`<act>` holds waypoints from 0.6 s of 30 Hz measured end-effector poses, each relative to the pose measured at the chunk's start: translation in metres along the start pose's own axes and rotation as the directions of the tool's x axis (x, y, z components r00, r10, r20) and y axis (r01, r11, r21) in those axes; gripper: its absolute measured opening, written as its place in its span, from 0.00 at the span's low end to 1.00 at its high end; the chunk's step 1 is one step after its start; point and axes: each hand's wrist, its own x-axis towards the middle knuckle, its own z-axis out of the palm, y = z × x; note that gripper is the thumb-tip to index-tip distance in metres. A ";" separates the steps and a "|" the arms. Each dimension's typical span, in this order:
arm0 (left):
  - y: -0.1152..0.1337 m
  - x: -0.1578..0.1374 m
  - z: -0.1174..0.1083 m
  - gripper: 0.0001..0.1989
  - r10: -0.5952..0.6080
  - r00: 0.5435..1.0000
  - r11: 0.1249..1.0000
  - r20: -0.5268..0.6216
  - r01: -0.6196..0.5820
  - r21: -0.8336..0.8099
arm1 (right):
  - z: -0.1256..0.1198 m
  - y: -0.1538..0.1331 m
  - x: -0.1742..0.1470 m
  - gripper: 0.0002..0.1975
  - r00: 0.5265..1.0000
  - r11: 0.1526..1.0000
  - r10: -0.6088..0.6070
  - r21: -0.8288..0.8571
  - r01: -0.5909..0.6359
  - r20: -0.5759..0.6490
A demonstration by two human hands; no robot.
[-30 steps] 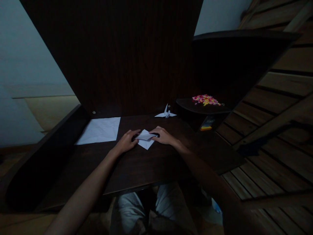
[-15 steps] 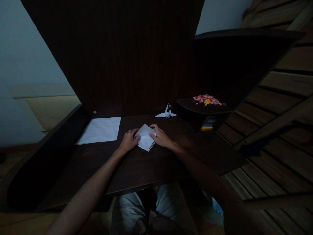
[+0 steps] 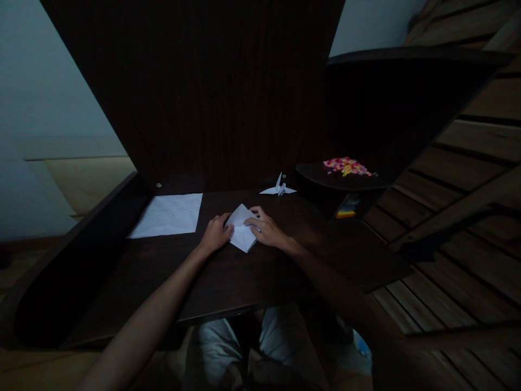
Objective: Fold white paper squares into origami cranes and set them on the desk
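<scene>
My left grip (image 3: 215, 233) + right grip (image 3: 267, 229): holding white, diamond-shaped folded paper (image 3: 241, 232) between them | Risk, I judge: uneven pressing could skew creases.

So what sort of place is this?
Perhaps a study or craft corner at home, though I can't be certain: there's a dark desk with a small side shelf, a paper bird near the back and a folded paper in front.
</scene>
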 end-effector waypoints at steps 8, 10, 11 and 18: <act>-0.004 -0.001 -0.012 0.22 0.134 0.988 0.988 0.080 -0.126 -0.094 | 0.002 0.003 -0.001 0.13 0.995 0.999 0.040 -0.009 -0.039 0.090; -0.009 -0.001 -0.016 0.23 0.131 0.985 0.980 0.115 -0.110 -0.168 | 0.002 0.003 -0.002 0.14 0.992 0.998 0.062 -0.036 -0.059 0.108; -0.011 0.000 -0.017 0.23 0.117 0.985 0.975 0.128 -0.089 -0.206 | 0.002 0.003 -0.002 0.14 0.991 0.997 0.068 -0.045 -0.064 0.114; -0.020 0.004 -0.019 0.23 0.035 0.983 0.927 0.180 0.035 -0.374 | 0.003 0.004 0.000 0.15 0.988 0.994 0.096 -0.071 -0.087 0.125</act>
